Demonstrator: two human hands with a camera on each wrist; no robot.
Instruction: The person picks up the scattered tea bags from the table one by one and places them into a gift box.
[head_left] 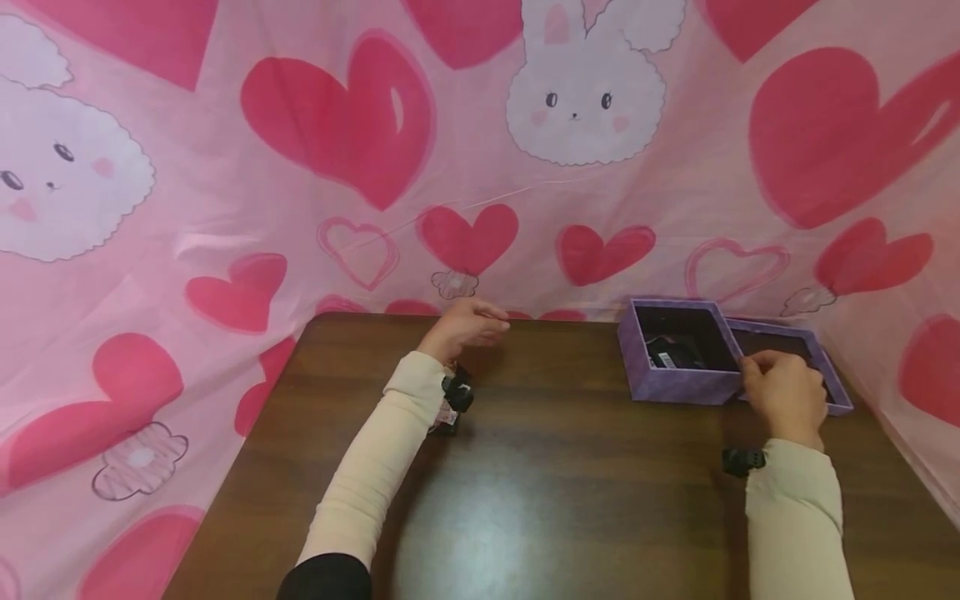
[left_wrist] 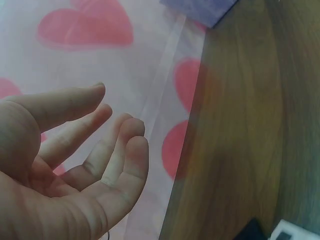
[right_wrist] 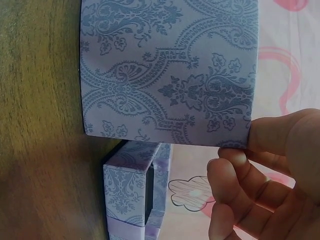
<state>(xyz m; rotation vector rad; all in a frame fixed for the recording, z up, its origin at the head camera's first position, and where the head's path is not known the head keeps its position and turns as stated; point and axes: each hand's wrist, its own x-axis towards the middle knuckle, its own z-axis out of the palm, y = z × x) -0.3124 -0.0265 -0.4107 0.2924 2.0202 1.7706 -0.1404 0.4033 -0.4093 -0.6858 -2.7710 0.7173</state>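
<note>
I see the pink cloth (head_left: 225, 208) printed with hearts and rabbits hanging behind and around everything, draped down past the far and side edges. In front of it is the dark wooden desk (head_left: 555, 483), which carries all the rest.

At the far right corner of the desk stands the purple patterned box (head_left: 678, 385), open at the top, with a small dark item (head_left: 671, 354) lying inside; I cannot make out what that item is. Just beside the box, on its right and touching it, lies the lid (head_left: 832, 392), also open side up.

My right hand (head_left: 783, 392) sits at the box's near right corner, where box and lid meet. In the right wrist view the thumb presses against the box's patterned wall (right_wrist: 170, 70) at its edge, with the fingers (right_wrist: 227, 175) curled beneath, so it pinches that corner.

My left hand (head_left: 465, 325) hovers near the desk's far edge, well apart from the box, fingers (left_wrist: 122, 145) loosely spread and slightly bent, holding nothing.
</note>
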